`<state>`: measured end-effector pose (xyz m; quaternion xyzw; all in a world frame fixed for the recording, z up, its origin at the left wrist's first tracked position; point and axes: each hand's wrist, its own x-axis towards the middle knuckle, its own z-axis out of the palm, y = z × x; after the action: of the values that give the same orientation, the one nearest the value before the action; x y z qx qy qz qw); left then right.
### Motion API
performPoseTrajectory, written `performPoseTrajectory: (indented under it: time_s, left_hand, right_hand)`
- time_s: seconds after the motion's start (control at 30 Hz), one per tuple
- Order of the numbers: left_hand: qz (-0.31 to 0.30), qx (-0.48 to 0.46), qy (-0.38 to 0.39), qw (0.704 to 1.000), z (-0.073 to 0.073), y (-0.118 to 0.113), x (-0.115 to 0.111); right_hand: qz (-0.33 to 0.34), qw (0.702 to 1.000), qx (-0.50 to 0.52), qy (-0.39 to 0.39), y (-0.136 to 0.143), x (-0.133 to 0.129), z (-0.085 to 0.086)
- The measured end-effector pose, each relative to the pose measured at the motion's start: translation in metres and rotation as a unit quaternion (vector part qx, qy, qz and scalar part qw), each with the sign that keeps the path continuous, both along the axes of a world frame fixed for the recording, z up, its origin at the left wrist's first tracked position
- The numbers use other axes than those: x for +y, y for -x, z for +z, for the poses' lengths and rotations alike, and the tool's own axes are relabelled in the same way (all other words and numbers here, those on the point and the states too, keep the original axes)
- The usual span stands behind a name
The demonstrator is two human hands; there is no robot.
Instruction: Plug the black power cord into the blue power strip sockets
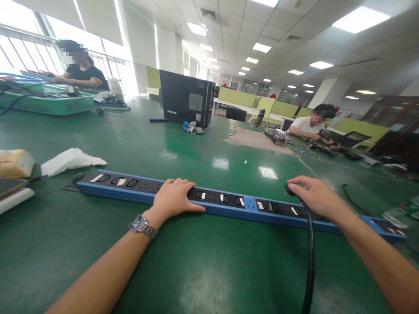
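A long blue and black power strip point(229, 211) lies across the green table, with rows of sockets and several small white stickers on its top. My left hand point(173, 198) rests over the strip left of its middle, fingers on the far side and thumb along the near edge, gripping it. Above the right part of the strip, my right hand point(312, 194) pinches the black plug of a power cord point(309, 257). The plug is apart from the sockets and its front is not clearly visible. From there the cord hangs down toward the bottom edge of the view.
A black computer case point(185, 96) stands farther back, with gloves point(194, 127) beside it. At left are a green basket point(49, 102) of cables, a white cloth or tissue point(72, 161) and a yellowish pack point(16, 162). Two people sit at the table's far sides.
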<state>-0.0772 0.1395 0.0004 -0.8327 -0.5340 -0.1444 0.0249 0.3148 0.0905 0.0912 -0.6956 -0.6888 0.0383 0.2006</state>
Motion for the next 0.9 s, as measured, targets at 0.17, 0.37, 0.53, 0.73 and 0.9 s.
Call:
performPoseTrajectory:
  time_s: [0.17,0.37,0.53,0.73,0.9]
  left_hand:
    - [-0.001,0.004,-0.005,1.000,-0.001,0.000,0.000]
    - [0.005,0.002,-0.010,1.000,0.000,0.000,-0.002]
    - [0.004,0.000,-0.005,1.000,0.000,0.000,-0.002]
    - [0.001,0.003,-0.013,1.000,-0.001,-0.001,-0.002]
    - [0.001,-0.004,-0.008,1.000,-0.001,-0.001,0.000]
  right_hand:
    - [0.115,0.987,0.087,0.070,0.092,0.011,-0.006]
    - [0.175,0.978,0.076,0.087,0.177,0.039,-0.034]
    - [0.158,0.982,0.026,0.105,0.191,0.045,-0.031]
    - [0.100,0.989,-0.001,0.108,0.205,0.036,-0.041]
    - [0.120,0.990,0.064,0.023,0.186,0.024,-0.019]
